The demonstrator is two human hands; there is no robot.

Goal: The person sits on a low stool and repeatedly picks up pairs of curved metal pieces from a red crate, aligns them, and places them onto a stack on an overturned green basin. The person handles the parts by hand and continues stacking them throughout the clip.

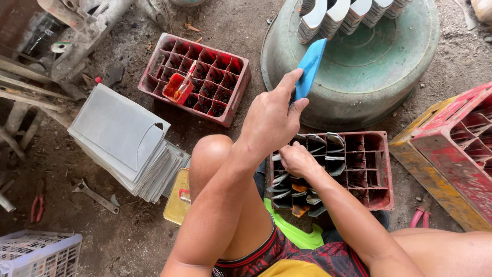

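Here, a seated person's bare knees and two arms are seen from above, over a dirt floor. The left hand is raised in the middle of the view, and a curved blue metal piece is pinched between its thumb and fingers, with the piece pointing up and away over the rim of an upturned green basin. The right hand is lowered onto a red compartment crate just in front of the knees; its fingers are curled down among bent grey metal pieces standing in the compartments, but whether one is actually gripped cannot be told. The near-left compartments of that crate are filled, while those on the far right are seen bare. Stacks of curved grey-white pieces are rested on top of the basin. To the left, a second red crate is placed, with a small red container set in it. Beside it a pile of flat grey metal sheets is laid, with a wrench and red-handled pliers nearby on the ground. At the right edge, stacked red and yellow crates are seen, and pink-handled pliers are lying below them.
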